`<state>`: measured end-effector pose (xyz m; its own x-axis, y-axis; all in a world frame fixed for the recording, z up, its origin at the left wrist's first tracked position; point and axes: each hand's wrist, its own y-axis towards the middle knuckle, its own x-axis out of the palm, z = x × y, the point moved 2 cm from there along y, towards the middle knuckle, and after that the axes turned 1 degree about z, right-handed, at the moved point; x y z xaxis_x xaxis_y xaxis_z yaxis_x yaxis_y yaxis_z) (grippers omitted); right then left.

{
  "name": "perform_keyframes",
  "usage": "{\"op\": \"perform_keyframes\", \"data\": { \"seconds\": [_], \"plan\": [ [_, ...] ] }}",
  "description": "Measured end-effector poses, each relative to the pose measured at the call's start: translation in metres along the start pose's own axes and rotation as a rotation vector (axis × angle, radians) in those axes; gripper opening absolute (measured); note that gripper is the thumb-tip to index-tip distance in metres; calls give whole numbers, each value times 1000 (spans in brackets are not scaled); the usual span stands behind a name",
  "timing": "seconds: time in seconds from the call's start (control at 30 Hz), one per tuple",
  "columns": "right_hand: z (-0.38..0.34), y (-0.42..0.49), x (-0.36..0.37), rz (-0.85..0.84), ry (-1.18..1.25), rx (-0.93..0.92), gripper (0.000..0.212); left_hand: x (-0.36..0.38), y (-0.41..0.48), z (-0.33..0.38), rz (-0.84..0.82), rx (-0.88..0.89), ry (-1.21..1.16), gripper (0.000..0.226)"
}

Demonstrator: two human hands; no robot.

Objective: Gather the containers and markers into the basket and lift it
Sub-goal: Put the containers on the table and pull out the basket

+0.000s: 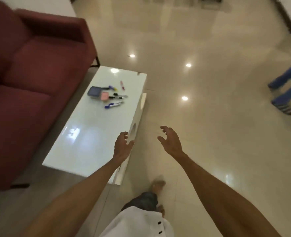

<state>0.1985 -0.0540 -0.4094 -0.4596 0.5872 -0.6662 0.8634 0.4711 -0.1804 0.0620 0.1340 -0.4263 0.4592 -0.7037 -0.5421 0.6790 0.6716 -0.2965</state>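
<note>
While the left hand (122,144) and right hand (171,142) hover loosely curled, holding nothing, the blue container (94,91) and pink container (104,96) sit side by side way down the white bench (83,134). The markers (114,104) lie scattered just beside them.

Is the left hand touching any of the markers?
Apart. The head view shows the left hand hovering empty over the table's near edge, while the markers lie far off, bare tabletop between them.
</note>
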Motion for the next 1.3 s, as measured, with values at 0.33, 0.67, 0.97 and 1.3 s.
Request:
{"op": "perform_keyframes", "data": {
  "seconds": [0.33, 0.67, 0.97, 1.3],
  "plan": [
    [21, 81, 6, -318, -73, -282, 49, 63, -11, -22, 310, -296, -142, 45],
    [20, 108, 21, -658, -205, -426, 49, 94, -40, 1, 570, -467, -274, 41],
    [76, 181, 118, -855, -176, -318, 31, 172, -15, -75, 719, -760, -455, 37],
    [235, 279, 329, -920, -150, -169, 30, 309, 90, -286, 824, -929, -567, 37]
  ]
}}
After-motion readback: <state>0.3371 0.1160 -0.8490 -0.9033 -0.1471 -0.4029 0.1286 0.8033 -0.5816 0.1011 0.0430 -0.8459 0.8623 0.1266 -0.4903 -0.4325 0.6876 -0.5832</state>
